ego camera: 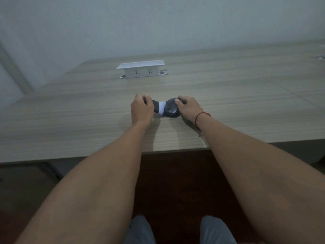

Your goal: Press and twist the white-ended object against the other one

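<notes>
A black computer mouse is held just above the wooden table, tipped with its buttons facing me. My right hand grips its far and right side with curled fingers and thumb. My left hand grips a dark cylindrical tool whose white tip touches the left side of the mouse. Most of the tool's handle is hidden inside my left fist. A red string bracelet circles my right wrist.
A white pop-up socket box with two outlets stands at the back of the table. A small round cable hole shows at the far right. The table's front edge runs below my forearms; my knees are under it.
</notes>
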